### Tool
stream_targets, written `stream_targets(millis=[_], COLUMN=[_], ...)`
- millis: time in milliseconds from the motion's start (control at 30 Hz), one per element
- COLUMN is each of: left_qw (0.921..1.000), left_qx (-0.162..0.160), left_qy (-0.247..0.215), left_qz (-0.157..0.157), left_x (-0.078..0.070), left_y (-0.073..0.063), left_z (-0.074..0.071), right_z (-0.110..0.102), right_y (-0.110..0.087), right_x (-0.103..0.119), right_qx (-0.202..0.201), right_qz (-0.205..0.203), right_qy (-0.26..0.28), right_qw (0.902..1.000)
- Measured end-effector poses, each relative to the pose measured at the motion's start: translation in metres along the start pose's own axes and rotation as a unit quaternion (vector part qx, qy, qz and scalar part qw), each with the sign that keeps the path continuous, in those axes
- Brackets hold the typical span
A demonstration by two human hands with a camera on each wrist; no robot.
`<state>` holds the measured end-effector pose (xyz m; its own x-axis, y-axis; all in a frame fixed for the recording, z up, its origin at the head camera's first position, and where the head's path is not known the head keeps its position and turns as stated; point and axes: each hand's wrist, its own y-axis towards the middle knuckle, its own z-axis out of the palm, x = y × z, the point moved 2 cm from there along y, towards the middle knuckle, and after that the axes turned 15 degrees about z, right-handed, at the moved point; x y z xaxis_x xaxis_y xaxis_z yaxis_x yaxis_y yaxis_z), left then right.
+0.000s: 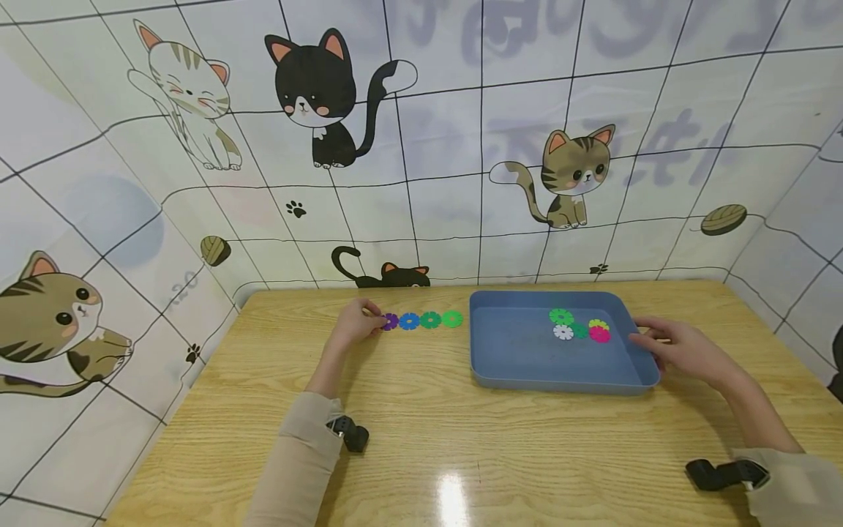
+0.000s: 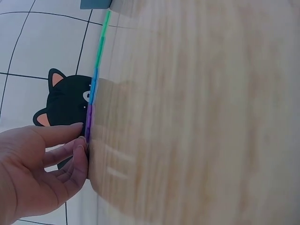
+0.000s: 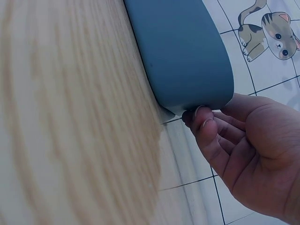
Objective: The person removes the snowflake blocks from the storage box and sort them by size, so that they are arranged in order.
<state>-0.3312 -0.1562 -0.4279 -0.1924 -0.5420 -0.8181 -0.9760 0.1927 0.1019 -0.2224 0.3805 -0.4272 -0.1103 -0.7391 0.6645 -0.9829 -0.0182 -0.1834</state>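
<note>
A row of notched plastic interlocking discs lies on the table, left of the tray. From left to right run a purple disc (image 1: pixel 391 321), a blue disc (image 1: pixel 410 321), a dark green disc (image 1: pixel 431 320) and a light green disc (image 1: pixel 452 318). My left hand (image 1: pixel 358 322) pinches the purple disc at the row's left end, covering part of it. My right hand (image 1: pixel 685 350) grips the right end wall of the blue-grey tray (image 1: pixel 514 359), thumb at the rim and fingers outside. The left wrist view shows the row edge-on, with the fingertips at the purple disc (image 2: pixel 88 123).
Inside the tray, toward its right, lie a light green disc (image 1: pixel 561 316), a white disc (image 1: pixel 563 332), another dark green disc (image 1: pixel 579 331) and a pink disc (image 1: pixel 599 334) overlapping a yellow one (image 1: pixel 598 323). A cat-printed wall covering (image 1: pixel 448 212) rises behind the wooden table (image 1: pixel 421 417).
</note>
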Motion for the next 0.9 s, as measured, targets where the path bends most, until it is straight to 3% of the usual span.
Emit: stream_targets(millis=[200,533,767,900], left_qw=[0.9999,0.9975,0.989,0.9847], left_qx=[-0.011,-0.029,-0.009,0.009], left_qy=[-0.006,0.01,-0.069,-0.086], left_qz=[-0.002,0.064,0.13,0.151], left_x=[-0.004,-0.03,-0.054,-0.065], left_y=[-0.002,-0.001,-0.004,-0.005], left_z=[0.0,0.008,0.025,0.037], right_z=[0.0,0.0,0.0,0.0], right_y=[0.0,-0.001,-0.001,-0.001], right_x=[0.001,0.001,0.003,0.004], right_qx=[0.0,0.002,-0.001,0.002], right_qz=[-0.001,-0.002,0.002,-0.003], right_qy=[0.0,0.002,-0.006,-0.002], right_qw=[1.0,1.0,1.0,1.0])
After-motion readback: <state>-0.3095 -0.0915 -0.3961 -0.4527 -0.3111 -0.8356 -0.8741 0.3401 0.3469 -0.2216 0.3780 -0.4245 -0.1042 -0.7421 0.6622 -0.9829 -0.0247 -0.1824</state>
